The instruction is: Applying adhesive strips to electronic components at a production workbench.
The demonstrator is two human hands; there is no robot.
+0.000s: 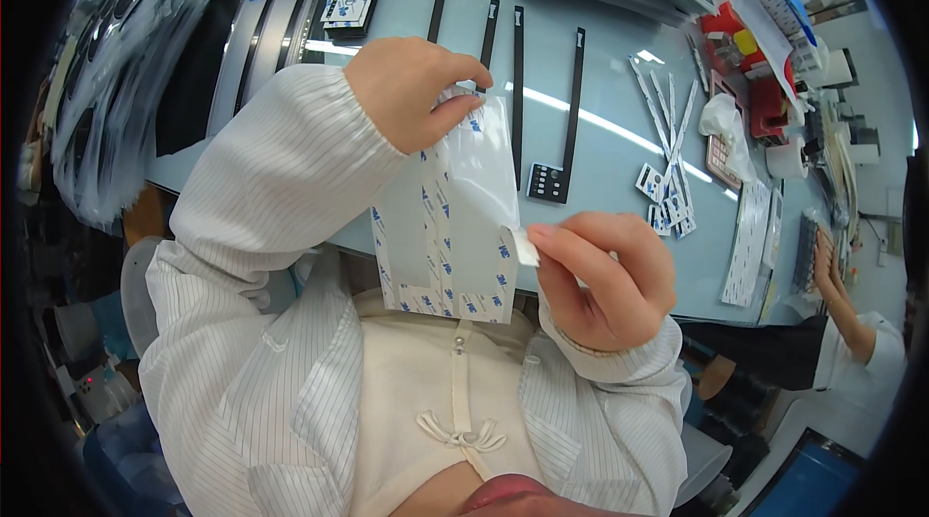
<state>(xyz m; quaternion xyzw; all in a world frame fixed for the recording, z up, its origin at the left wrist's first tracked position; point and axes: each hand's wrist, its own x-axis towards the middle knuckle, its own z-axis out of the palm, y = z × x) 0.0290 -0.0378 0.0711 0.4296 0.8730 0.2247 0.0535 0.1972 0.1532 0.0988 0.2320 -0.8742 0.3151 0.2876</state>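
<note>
Sheet (448,217): clear and pale, held in both hands over the near edge of the desk (619,246), its lower end reaching past that edge to the wearer's front.
Left grip (418,96): thumb and fingers pinch the sheet's upper end.
Right grip (605,275): thumb and forefinger grasp a small white tab (524,248) at the sheet's right edge.
Blue print: one short mark repeats along the white bands on the sheet's sides, middle and bottom; similar blue marks dot the white strips (668,168) crossed in a loose pile to the right.
Printed card: a long white piece (746,246) with rows of small marks, too fine to read, lies near the desk's right side.
Black parts: slim black bars (518,96) lie lengthwise beyond the sheet; an L-shaped part (550,183), its foot set with pale windows, rests just right of them, well apart from the strip pile.
Containers: a red bin (766,110) stands at far right, contents too small to tell.
Left side: clear sheets (135,101) hang in a thick bundle.
Background: a co-worker's hands (828,260) show at far right.
</note>
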